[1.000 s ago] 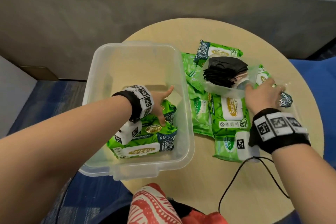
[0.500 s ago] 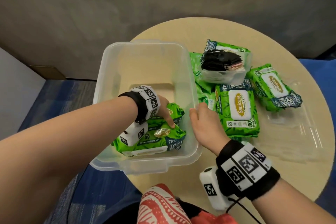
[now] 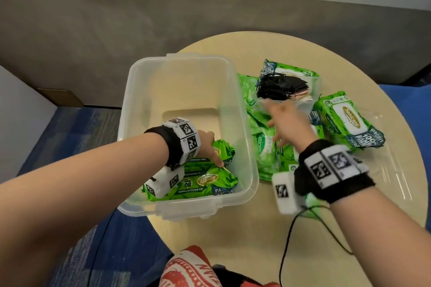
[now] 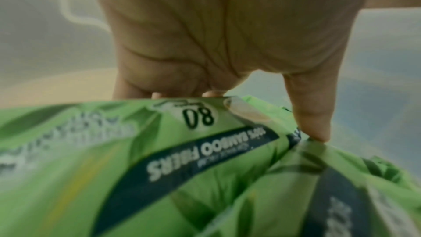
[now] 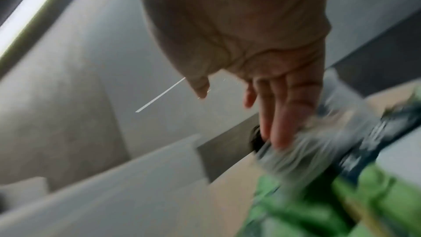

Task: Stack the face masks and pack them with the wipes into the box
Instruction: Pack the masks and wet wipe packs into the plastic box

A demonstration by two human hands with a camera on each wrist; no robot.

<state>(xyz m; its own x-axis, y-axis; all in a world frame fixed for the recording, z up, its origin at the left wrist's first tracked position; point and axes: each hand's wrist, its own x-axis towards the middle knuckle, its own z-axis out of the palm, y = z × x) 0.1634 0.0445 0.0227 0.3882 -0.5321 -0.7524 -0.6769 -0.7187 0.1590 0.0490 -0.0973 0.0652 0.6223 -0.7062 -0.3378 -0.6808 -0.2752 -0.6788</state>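
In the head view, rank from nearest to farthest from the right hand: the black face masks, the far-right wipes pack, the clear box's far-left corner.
From the right hand:
1. Black face masks, just beyond its fingertips.
2. Green wipes pack at far right.
3. Clear plastic box, far-left corner.

Head view: high above the box (image 3: 186, 91), facing down and forward. Left wrist view: close inside the box, along fingers (image 4: 312, 114) onto wipes (image 4: 159, 168). Right wrist view: right of the box, blurred, facing masks (image 5: 257, 140); both shared with head view.
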